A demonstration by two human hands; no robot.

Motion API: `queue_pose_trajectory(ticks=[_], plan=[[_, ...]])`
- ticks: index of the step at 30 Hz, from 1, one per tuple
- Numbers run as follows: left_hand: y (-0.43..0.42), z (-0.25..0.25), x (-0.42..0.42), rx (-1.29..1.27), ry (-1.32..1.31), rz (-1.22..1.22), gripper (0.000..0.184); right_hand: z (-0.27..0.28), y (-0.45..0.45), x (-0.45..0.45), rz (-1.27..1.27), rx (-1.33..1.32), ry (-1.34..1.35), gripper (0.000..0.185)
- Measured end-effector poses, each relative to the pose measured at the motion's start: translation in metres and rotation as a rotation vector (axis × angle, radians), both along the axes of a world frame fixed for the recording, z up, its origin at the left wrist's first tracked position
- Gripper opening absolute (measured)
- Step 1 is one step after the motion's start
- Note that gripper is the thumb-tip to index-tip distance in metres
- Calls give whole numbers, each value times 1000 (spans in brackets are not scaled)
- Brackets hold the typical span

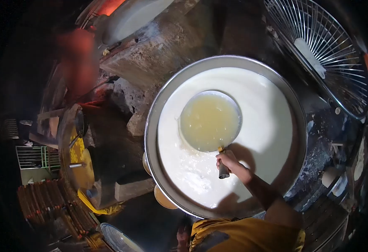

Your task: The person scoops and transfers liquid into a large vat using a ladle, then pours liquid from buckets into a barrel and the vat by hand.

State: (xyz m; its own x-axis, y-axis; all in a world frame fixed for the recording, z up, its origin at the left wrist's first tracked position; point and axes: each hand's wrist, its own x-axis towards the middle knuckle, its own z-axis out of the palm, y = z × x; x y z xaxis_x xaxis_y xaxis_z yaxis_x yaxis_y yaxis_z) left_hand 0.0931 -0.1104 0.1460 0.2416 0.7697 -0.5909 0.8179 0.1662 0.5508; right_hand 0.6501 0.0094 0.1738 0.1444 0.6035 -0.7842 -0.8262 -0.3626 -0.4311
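My right hand [228, 161] is closed around the dark, tube-like handle of a large round ladle [239, 110]. A brass-coloured piece joins the handle to the bowl. Cloudy yellowish liquid [209, 122] with small bubbles fills the ladle, whose bowl sits at the surface of a milky white liquid [263, 109]. That white liquid lies in a wide metal vat [225, 60], right in front of me. Foam and bright reflections show on it below the ladle. My left hand cannot be made out; only a dim, blurred shape shows beside my yellow garment at the bottom edge.
A metal wire-ribbed basket or guard [318, 46] stands at the upper right. At the upper left are a rough masonry ledge [150, 54], a pale pan [138, 21] and an orange glow. A vessel with yellow contents [78, 151] stands left, near a yellow cloth [96, 206].
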Motion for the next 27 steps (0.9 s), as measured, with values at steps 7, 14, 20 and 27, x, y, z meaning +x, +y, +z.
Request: queue_pose_trajectory(ticks=[7,14,20,27], plan=[[19,17,20,173,524,-326,33,8,-3,11,-38,-100,24,12],[26,16,18,548,285,-482,22,12,-38,29,-103,-123,28,11],[8,-15,-2,561,-12,-146,24,51,-83,60,-136,-83,-155,9],[33,59,58,-47,218,178,25,70,-156,86,-239,-195,-469,11]])
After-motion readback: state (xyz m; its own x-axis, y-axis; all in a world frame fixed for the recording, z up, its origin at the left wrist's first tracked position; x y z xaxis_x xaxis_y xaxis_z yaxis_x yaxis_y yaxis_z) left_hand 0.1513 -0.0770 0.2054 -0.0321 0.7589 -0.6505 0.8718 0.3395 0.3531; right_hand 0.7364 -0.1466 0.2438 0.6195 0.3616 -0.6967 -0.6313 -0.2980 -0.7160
